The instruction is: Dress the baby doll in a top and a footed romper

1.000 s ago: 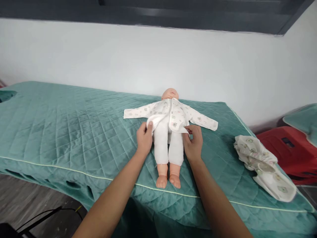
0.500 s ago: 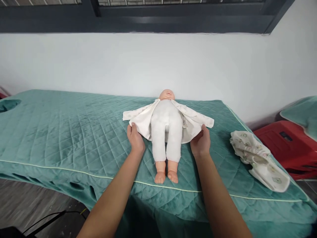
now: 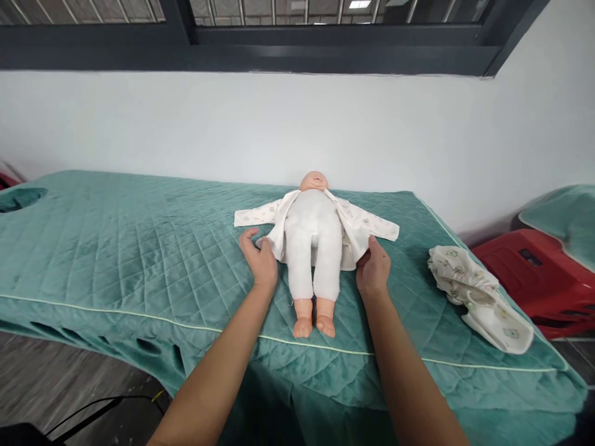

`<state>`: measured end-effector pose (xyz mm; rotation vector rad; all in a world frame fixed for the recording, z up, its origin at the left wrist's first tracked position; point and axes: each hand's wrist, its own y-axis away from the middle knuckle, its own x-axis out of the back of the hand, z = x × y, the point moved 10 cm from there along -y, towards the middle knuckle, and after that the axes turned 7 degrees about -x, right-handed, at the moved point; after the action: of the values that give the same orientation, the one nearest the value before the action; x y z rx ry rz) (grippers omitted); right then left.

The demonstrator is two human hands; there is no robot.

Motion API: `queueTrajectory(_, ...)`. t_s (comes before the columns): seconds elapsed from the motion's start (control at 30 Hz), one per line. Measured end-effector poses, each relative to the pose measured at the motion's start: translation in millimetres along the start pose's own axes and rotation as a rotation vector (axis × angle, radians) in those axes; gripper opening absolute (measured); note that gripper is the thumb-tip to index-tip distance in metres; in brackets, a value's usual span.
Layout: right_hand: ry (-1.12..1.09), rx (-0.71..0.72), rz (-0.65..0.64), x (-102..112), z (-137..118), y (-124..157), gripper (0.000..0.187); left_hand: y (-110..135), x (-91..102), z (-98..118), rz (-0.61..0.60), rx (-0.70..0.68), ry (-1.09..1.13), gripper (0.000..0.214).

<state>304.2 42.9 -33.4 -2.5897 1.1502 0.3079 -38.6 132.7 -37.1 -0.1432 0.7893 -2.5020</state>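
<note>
A baby doll (image 3: 313, 241) in a white bodysuit lies on its back on the teal quilted bed (image 3: 139, 248), head toward the wall. Under it a printed white shirt (image 3: 353, 226) lies unfastened, with its sleeves spread out. My left hand (image 3: 258, 260) rests on the quilt by the shirt's left flap, with curled fingers set apart from the thumb and nothing in them. My right hand (image 3: 372, 267) is at the right flap's hem, thumb on the cloth and fingers closed under it.
A crumpled printed garment (image 3: 478, 294) lies on the bed at the right. Beyond it stand a red plastic stool (image 3: 534, 279) and another teal-covered surface (image 3: 567, 217). A white wall runs behind the bed, under a dark window frame. A black cable lies on the floor.
The shirt was closed over the doll a second ago. Both hands pulled its flaps apart and outward. Now both hands have drawn in closer to the doll, and the left has let go.
</note>
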Motion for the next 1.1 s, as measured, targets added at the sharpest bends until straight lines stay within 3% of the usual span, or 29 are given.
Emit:
queueTrajectory(0.1,0.036,0.039,0.175,20,-5,6,0.047,2,-16.7,-7,-0.127,0.049,0.029,0.022)
queueTrajectory(0.27,0.252,0.132,0.264,30,-25,14,0.047,5,-32.0,-12,-0.249,0.148,0.026,0.021)
queueTrajectory(0.33,0.306,0.106,0.184,20,-26,16,0.045,5,-35.1,-9,-0.274,0.146,0.046,0.02)
queueTrajectory(0.43,0.418,0.057,-0.038,-5,-21,21,0.046,5,-38.1,-7,-0.296,0.147,0.049,0.019)
queueTrajectory(0.47,0.443,0.06,-0.051,-7,-21,24,0.048,5,-38.6,-7,-0.3,0.149,0.042,0.018)
queueTrajectory(0.63,0.38,0.13,0.237,23,-32,30,0.054,4,-38.5,-8,-0.308,0.152,0.03,0.016)
queueTrajectory(0.77,0.407,0.21,0.279,29,-34,23,0.034,5,-38.2,-8,-0.312,0.141,0.028,0.016)
queueTrajectory(0.83,0.44,0.197,0.235,25,-27,16,0.022,5,-39.5,-8,-0.324,0.139,0.027,0.018)
queueTrajectory(0.97,0.563,0.093,0.034,7,-4,5,0.045,5,-44.0,-9,-0.366,0.127,0.027,0.022)
queueTrajectory(1.1,0.631,0.073,-0.21,-17,6,10,0.052,6,-46.9,-6,-0.394,0.119,0.049,0.026)
